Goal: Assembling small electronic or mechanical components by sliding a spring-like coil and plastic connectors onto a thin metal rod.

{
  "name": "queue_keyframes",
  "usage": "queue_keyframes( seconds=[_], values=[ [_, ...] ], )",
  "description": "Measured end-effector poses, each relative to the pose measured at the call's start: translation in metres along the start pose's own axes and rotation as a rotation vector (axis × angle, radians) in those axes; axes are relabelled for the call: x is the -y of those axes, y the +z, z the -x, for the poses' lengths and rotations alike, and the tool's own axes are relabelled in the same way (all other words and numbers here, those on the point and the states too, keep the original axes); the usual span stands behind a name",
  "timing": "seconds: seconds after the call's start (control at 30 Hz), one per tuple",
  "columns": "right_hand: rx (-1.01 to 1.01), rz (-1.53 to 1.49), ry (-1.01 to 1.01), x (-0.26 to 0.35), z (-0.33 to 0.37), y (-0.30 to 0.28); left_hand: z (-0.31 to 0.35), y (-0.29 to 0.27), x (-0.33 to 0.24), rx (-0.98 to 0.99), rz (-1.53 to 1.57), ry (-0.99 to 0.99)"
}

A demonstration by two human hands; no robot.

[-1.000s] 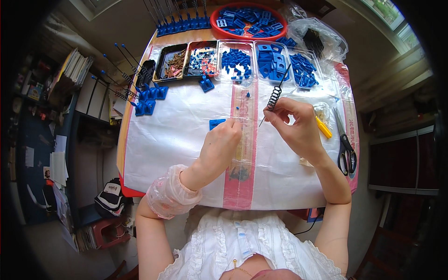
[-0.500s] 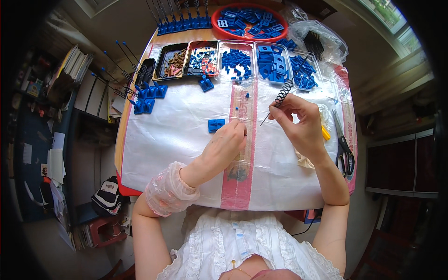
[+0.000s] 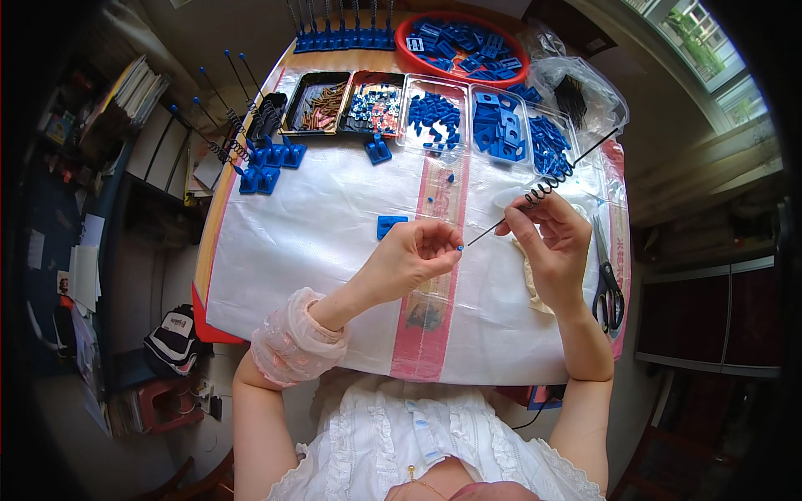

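Black coiled rod (image 3: 546,187), tilted, near blue bead (image 3: 460,248)

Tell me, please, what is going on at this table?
Someone's left hand pinches a tiny blue piece, while the right hand holds a black rod with a spring, its tip close to that piece. A larger blue block lies on the sheet beyond the left hand, and trays of small parts stand farther back.

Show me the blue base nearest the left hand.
The blue base just beyond the left hand, lying alone; the others sit farther off, near or beyond the trays.
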State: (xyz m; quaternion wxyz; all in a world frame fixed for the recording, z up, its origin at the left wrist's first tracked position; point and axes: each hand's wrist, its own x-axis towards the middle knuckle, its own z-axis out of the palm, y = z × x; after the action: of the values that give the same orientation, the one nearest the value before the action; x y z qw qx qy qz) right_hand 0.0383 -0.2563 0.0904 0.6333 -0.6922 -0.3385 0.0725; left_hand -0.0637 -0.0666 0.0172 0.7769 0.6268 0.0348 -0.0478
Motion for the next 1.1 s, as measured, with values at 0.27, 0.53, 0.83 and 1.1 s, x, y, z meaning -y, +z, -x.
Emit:
queue_keyframes(
  seconds=[0.27, 0.53, 0.83, 1.1],
  values=[
    [0.0, 0.041, -0.098, -0.005, 0.004, 0.005, 0.0, -0.003, 0.002, 0.008, 0.008, 0.0],
    [0.036, 0.131, -0.155, -0.009, 0.004, 0.007, 0.001, -0.002, 0.002, 0.015, -0.004, 0.012],
    [0.048, 0.156, -0.167, -0.009, 0.004, 0.007, 0.001, -0.003, 0.0, 0.019, -0.054, 0.01],
    [0.046, 0.17, -0.174, -0.01, 0.005, 0.009, 0.001, -0.002, 0.0, 0.016, -0.05, 0.009]
  ],
)
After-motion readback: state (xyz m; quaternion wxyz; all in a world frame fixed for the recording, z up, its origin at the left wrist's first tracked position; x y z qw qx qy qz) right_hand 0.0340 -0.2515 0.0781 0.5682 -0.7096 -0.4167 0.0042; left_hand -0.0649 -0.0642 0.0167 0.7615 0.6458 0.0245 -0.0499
